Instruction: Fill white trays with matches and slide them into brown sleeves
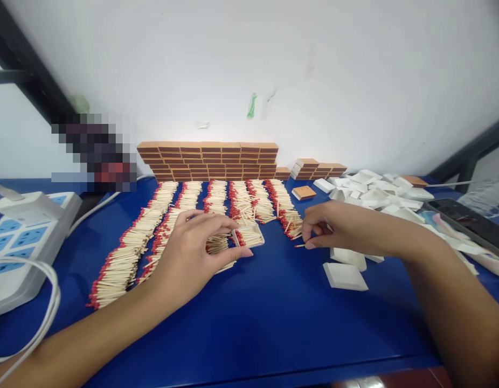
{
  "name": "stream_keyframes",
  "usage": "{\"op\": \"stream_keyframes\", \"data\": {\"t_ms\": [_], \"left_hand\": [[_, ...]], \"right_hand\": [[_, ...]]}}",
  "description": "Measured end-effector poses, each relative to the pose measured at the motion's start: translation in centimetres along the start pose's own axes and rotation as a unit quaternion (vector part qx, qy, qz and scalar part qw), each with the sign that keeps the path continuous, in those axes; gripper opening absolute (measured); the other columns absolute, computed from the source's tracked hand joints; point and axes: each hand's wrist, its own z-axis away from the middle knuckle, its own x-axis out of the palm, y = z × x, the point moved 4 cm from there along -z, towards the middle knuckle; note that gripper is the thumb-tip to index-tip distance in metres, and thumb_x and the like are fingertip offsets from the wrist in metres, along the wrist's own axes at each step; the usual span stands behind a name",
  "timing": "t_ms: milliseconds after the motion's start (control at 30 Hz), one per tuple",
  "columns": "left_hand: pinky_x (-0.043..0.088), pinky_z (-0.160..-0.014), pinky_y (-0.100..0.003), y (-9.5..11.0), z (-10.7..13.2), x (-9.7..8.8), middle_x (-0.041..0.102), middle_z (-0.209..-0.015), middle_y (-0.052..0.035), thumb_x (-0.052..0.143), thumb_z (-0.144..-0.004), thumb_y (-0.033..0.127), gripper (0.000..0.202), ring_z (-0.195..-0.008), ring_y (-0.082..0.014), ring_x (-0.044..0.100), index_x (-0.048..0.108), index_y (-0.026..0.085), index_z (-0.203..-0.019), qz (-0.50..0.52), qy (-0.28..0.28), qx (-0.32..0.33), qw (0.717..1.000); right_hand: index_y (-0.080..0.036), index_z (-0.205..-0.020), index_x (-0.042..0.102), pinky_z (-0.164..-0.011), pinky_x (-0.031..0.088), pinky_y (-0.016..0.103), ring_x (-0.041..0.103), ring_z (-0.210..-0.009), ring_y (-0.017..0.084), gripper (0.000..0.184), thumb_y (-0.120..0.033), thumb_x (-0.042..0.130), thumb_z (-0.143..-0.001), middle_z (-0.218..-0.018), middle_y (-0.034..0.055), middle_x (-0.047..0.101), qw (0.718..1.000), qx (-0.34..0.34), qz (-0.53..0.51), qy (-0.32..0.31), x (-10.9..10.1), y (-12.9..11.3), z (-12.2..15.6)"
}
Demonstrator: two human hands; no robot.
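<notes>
The left hand (191, 242) holds a small tray (255, 246) of matches (250, 235) while the right hand (324, 226) pinches a single match (298, 246), white boxes (373, 189) heaped beyond that hand.

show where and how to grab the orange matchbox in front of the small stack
Probably by opposite side edges, from above: the matchbox lies flat, orange face up, with stacked boxes behind, matches to its left and white trays to its right.

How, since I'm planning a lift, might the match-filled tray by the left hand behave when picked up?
The tray is probably light, being small and thin-walled. Those thin walls may flex if squeezed. Its open top suggests the matches could spill if tipped.
</notes>
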Motion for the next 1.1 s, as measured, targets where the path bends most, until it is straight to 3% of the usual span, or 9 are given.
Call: {"op": "stream_keyframes", "data": {"t_ms": [233, 367, 533, 667, 833, 933, 1100], "left_hand": [[0.045, -0.101, -0.04, -0.1, 0.1, 0.0, 0.084, -0.106, 0.0026, 0.089, -0.083, 0.053, 0.041, -0.1, -0.0224, 0.076, 0.072, 0.025, -0.106, -0.004, 0.004, 0.006, 1.0], [0.044, -0.1, -0.039, 0.1, -0.1, -0.1, 0.084, -0.106, 0.0039, 0.089, -0.082, 0.052, 0.039, -0.098, -0.0214, 0.076, 0.072, 0.025, -0.105, -0.003, 0.002, 0.006, 1.0], [0.044, -0.101, -0.039, 0.1, 0.0, 0.0, 0.084, -0.106, 0.0052, 0.089, -0.083, 0.052, 0.038, -0.097, -0.0199, 0.076, 0.072, 0.026, -0.106, 0.001, 0.002, 0.009, 1.0], [0.044, -0.101, -0.04, -0.1, 0.1, 0.0, 0.084, -0.107, 0.0045, 0.09, -0.082, 0.051, 0.039, -0.098, -0.0207, 0.076, 0.073, 0.025, -0.106, -0.002, 0.002, 0.007, 1.0], [0.044, -0.101, -0.04, 0.3, 0.1, 0.1, 0.084, -0.109, 0.0037, 0.089, -0.083, 0.051, 0.037, -0.1, -0.0216, 0.076, 0.074, 0.025, -0.105, -0.002, -0.005, 0.015, 1.0], [0.045, -0.101, -0.04, 0.6, 0.2, 0.2, 0.084, -0.111, 0.0026, 0.088, -0.084, 0.052, 0.038, -0.102, -0.0226, 0.076, 0.074, 0.026, -0.107, 0.0, -0.005, 0.026, 1.0], [0.044, -0.105, -0.041, 0.9, 0.3, 0.2, 0.084, -0.114, 0.0018, 0.088, -0.084, 0.052, 0.039, -0.106, -0.0235, 0.076, 0.073, 0.026, -0.108, -0.004, 0.001, 0.04, 0.999]], "right_hand": [[-0.026, -0.093, 0.076, -0.066, 0.048, 0.032, 0.066, -0.079, 0.021, 0.012, -0.034, 0.067, -0.095, -0.094, 0.0036, 0.075, 0.999, -0.027, 0.013, 0.028, 0.0, -0.3, -0.3], [-0.025, -0.094, 0.078, -0.067, 0.046, 0.032, 0.066, -0.081, 0.022, 0.015, -0.039, 0.073, -0.091, -0.094, 0.0054, 0.075, 0.999, -0.019, 0.015, 0.042, -0.2, -0.3, -0.7], [-0.025, -0.088, 0.077, -0.065, 0.044, 0.032, 0.065, -0.075, 0.021, 0.014, -0.035, 0.069, -0.093, -0.089, 0.0049, 0.074, 0.999, -0.017, 0.009, 0.032, -0.1, 0.0, -0.6], [-0.025, -0.091, 0.076, -0.064, 0.045, 0.032, 0.066, -0.078, 0.021, 0.018, -0.041, 0.069, -0.096, -0.093, 0.005, 0.076, 0.998, -0.046, -0.03, 0.032, -0.1, -0.9, -0.2], [-0.025, -0.091, 0.075, -0.061, 0.043, 0.029, 0.059, -0.07, 0.016, 0.018, -0.04, 0.07, -0.1, -0.081, 0.0011, 0.069, 0.975, -0.135, -0.099, 0.146, 0.0, -4.8, -0.1], [-0.024, -0.09, 0.074, -0.06, 0.042, 0.028, 0.055, -0.068, 0.014, 0.014, -0.034, 0.073, -0.1, -0.079, -0.0005, 0.064, 0.955, -0.167, -0.12, 0.215, 1.2, -6.8, -0.6], [-0.023, -0.095, 0.075, -0.062, 0.044, 0.028, 0.056, -0.07, 0.013, 0.01, -0.031, 0.073, -0.1, -0.084, 0.0009, 0.063, 0.941, -0.199, -0.093, 0.256, 2.1, -7.4, -0.9]]}}
